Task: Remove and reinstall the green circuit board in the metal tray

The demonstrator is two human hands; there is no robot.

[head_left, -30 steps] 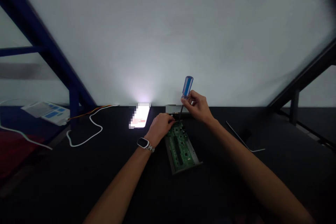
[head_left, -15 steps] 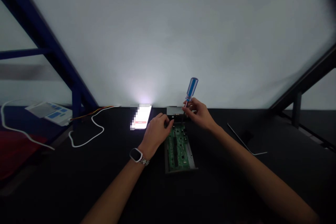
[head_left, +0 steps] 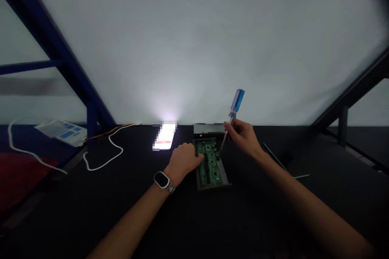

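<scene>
A green circuit board [head_left: 214, 166] lies in a shallow metal tray [head_left: 225, 176] on the black table. My left hand [head_left: 184, 161], below which a watch is worn, grips the tray's left edge near the far end, thumb over the board. In my right hand [head_left: 241, 132] is a screwdriver [head_left: 237, 103] with a blue and clear handle, pinched by its shaft. The handle points up and leans right; the tip is down by the board's right edge, and whether it touches is unclear. Behind the board sits a flat silver and black metal case [head_left: 209, 129].
A lit phone [head_left: 165, 136] lies left of the case. Further left are a white cable [head_left: 117, 156] and a white and blue card [head_left: 65, 131]. A thin bent rod [head_left: 275, 157] rests at the right. Blue [head_left: 73, 71] and dark frame bars flank the pale wall.
The screwdriver and my right hand have moved right, and the tip has come from the board's far end to its right edge. My left hand has shifted nearer along the tray's left side.
</scene>
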